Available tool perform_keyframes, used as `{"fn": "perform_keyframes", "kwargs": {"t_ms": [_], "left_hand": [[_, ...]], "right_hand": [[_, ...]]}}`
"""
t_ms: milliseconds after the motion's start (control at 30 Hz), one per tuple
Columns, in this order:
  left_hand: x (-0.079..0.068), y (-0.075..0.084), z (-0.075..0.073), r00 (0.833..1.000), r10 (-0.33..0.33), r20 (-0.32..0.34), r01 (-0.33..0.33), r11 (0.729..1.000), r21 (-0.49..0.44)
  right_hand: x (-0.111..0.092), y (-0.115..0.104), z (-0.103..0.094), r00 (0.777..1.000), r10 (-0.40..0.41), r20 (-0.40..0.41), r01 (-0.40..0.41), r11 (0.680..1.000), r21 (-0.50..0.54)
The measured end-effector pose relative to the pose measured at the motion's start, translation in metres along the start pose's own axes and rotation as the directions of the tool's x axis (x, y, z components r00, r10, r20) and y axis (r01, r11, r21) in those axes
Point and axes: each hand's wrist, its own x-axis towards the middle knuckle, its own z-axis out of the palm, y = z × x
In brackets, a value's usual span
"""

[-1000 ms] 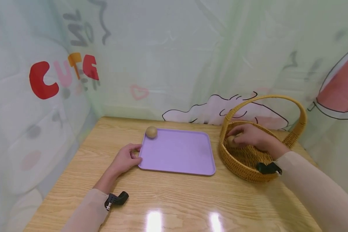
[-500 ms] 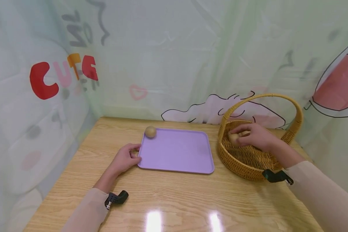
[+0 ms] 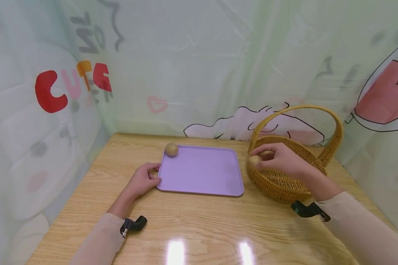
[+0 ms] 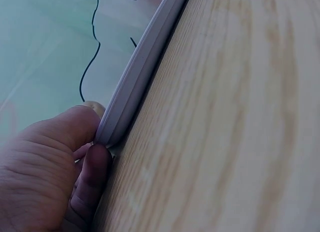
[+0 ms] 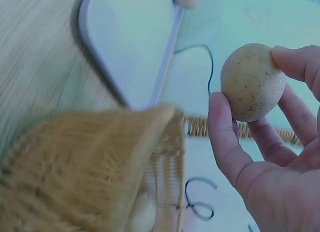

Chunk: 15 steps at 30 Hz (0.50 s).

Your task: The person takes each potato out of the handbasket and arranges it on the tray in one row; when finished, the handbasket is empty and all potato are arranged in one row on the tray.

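A round, speckled brown potato (image 5: 252,82) is pinched between the thumb and fingers of my right hand (image 3: 283,160). In the head view that potato is over the left rim of the wicker basket (image 3: 282,194). My left hand (image 3: 144,179) holds the left edge of a purple tray (image 3: 200,171), with thumb and fingertips at its rim in the left wrist view. Another potato (image 3: 171,149) sits in the tray's far left corner. Inside the basket, the right wrist view shows a blurred, pale rounded thing (image 5: 144,212).
The basket's tall arched handle (image 3: 302,106) rises behind my right hand. A wooden table (image 3: 192,221) lies beneath everything, and a printed curtain (image 3: 185,73) hangs along its back and sides.
My right hand has lifted the potato from inside the basket and moved left to the rim. My left hand stays on the tray's edge; the view has shifted slightly.
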Motion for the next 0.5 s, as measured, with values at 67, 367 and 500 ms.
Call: {"fn": "perform_keyframes", "kwargs": {"t_ms": [67, 367, 500], "left_hand": [[0.000, -0.001, 0.000, 1.000, 0.001, -0.003, -0.001, 1.000, 0.003], [0.000, -0.002, 0.000, 1.000, 0.003, -0.005, -0.003, 1.000, 0.002], [0.001, -0.002, 0.000, 1.000, 0.004, -0.008, -0.004, 1.000, 0.000]], "right_hand": [[0.004, -0.006, 0.006, 1.000, -0.003, 0.000, 0.003, 1.000, -0.011], [0.025, -0.028, 0.030, 0.995, -0.095, 0.028, 0.093, 0.993, 0.079], [0.037, -0.035, 0.042, 0.993, -0.109, 0.048, 0.102, 0.987, 0.122]]}}
